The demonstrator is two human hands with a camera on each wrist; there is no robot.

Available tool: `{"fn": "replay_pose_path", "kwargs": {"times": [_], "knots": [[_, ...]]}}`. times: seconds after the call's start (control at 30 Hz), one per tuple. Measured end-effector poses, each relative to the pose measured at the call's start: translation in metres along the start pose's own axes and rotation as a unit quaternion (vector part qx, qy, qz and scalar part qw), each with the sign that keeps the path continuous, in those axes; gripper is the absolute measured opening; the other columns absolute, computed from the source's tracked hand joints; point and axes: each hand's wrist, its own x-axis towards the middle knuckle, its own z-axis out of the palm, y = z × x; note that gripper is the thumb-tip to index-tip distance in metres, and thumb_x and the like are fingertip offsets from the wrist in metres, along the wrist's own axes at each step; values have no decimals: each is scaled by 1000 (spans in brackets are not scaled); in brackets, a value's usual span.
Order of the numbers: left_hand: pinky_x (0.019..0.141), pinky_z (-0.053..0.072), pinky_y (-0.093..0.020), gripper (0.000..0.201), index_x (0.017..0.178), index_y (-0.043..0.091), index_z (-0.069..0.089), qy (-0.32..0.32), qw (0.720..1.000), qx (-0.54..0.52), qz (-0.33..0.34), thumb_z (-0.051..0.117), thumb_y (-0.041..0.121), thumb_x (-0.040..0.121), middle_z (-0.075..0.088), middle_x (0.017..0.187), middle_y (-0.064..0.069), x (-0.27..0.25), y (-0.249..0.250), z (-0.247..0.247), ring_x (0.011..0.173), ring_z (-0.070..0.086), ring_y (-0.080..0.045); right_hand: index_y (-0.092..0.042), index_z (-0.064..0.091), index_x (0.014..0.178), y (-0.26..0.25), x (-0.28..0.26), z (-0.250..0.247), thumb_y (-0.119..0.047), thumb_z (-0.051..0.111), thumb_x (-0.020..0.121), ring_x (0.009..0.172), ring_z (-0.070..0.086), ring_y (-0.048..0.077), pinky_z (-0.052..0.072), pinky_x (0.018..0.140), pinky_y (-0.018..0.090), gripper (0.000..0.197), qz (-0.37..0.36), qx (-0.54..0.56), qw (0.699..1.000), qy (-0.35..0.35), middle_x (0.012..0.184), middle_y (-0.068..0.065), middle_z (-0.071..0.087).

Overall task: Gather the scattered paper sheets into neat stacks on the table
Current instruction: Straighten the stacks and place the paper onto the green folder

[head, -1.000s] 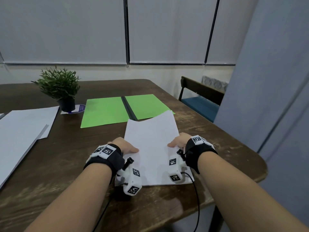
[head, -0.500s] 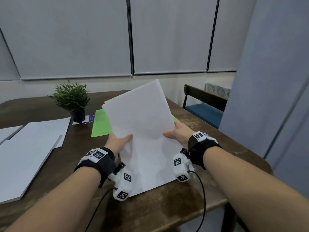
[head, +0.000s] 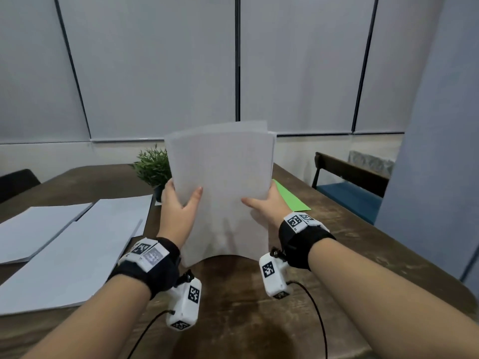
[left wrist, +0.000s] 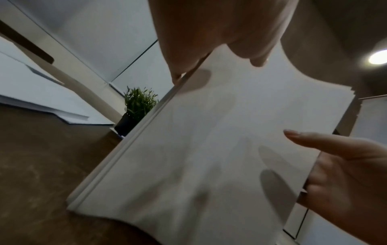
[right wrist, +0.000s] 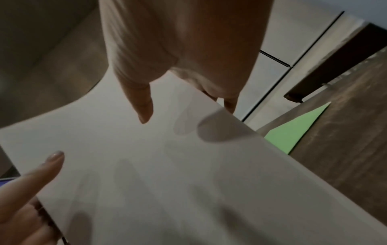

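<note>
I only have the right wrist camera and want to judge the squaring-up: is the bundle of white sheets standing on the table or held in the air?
Observer: Standing. The head view shows the white sheets upright, with the lower corners on the table and the lower edge bowed up in the middle.
Operator: Are the top edges flush?
Observer: No. At the upper right corner, one sheet's edge sticks out past the rest.
Operator: Where are the other stacks?
Observer: White paper stacks lie flat on the table to the person's left, beyond the left hand.
</note>
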Motion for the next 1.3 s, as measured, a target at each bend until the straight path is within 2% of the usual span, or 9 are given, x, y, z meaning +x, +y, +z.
{"fn": "replay_pose_path", "kwargs": {"times": [0.23,0.3,0.47,0.63,0.8,0.9,1.07,1.17,1.3], "knots": [[116,27,-40,86,151,23,8,-4,998,-48,52,64,39,87,26,153,0,30,28,-2,139,30,-10,-27,2,152,-41,12,-4,-3,72,82,117,50,5,43,91,7,102,-95,11,995,33,139,-8,40],[120,16,-39,90,151,29,-2,3,996,-37,79,63,33,89,10,158,-2,34,34,-3,145,15,-9,-37,-2,151,-50,16,-7,-10,74,80,131,38,5,34,107,18,107,-145,-23,988,49,149,-11,25],[110,13,-24,75,147,46,15,-15,984,81,155,60,22,92,-1,156,-6,39,49,-4,145,8,-14,-53,0,144,-71,16,-10,-18,69,83,106,35,7,24,96,14,98,-191,-194,961,50,124,-9,19],[107,16,-19,55,137,38,42,-4,986,99,136,61,15,91,8,154,-7,40,53,-6,143,15,-16,-41,47,126,-69,20,0,-17,68,79,118,45,17,36,108,29,57,-183,-190,962,65,123,-1,30],[106,15,-14,48,127,25,48,10,980,113,163,65,9,85,20,146,-10,42,53,-7,140,18,-13,-29,46,116,-68,21,1,-14,68,77,100,47,1,35,88,12,47,-197,-153,964,88,117,-2,36],[104,15,-11,57,132,19,42,34,978,122,164,69,13,82,26,142,-9,45,53,-11,135,25,-15,-29,41,125,-70,24,-1,-14,69,78,101,47,-1,37,94,17,56,-179,-130,970,102,122,-3,36],[94,47,-32,71,137,17,34,-16,997,-45,-56,73,35,81,51,133,-3,44,29,-21,107,57,-13,-27,16,146,-50,27,-7,-16,72,81,120,54,18,41,106,34,87,-62,-16,997,54,137,4,45],[91,50,-38,28,109,25,52,-56,995,-5,-80,67,35,87,64,115,-2,33,17,-14,100,63,-19,-17,38,126,-34,26,-4,-10,65,86,108,62,23,47,101,44,48,-14,-40,998,39,121,9,61],[93,47,-35,22,116,9,50,-5,999,23,-23,53,14,95,62,113,-9,34,35,6,102,59,-24,-18,47,103,-43,32,13,1,54,83,96,64,27,52,90,41,28,-60,-69,992,84,103,10,64]]}}
